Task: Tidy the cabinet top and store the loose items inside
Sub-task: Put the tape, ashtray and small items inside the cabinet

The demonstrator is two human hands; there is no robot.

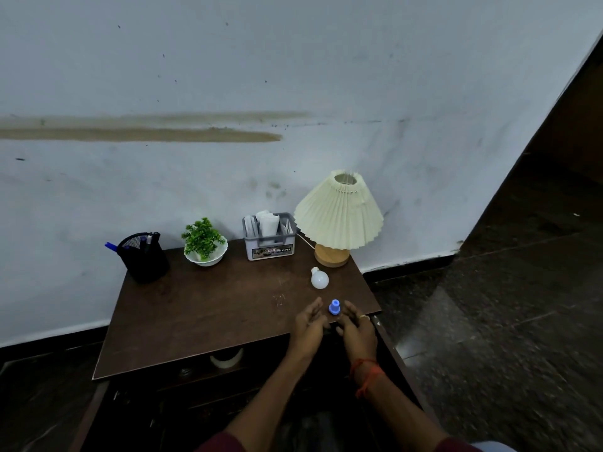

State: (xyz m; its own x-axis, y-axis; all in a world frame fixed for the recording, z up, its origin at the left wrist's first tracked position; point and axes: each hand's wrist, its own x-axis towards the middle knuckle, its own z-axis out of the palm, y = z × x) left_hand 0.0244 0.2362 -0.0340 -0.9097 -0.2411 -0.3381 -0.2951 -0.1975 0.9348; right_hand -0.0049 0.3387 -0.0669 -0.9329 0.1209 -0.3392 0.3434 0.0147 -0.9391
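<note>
A small blue plastic piece (pixel 334 307) stands upright near the front right of the dark wooden cabinet top (pixel 208 308). My left hand (pixel 308 324) is just left of it and my right hand (pixel 357 326) just right, both with fingers apart and neither gripping it. A white light bulb (pixel 319 278) lies on its side a little behind the blue piece. Below the front edge the cabinet is open, and a white roll (pixel 226 357) shows on a shelf inside.
Along the back stand a black mesh pen holder (pixel 143 257), a small green plant in a white bowl (pixel 205 244), a grey box of papers (pixel 270 238) and a pleated cream lamp (pixel 337 216). A wall rises behind. Dark floor lies to the right.
</note>
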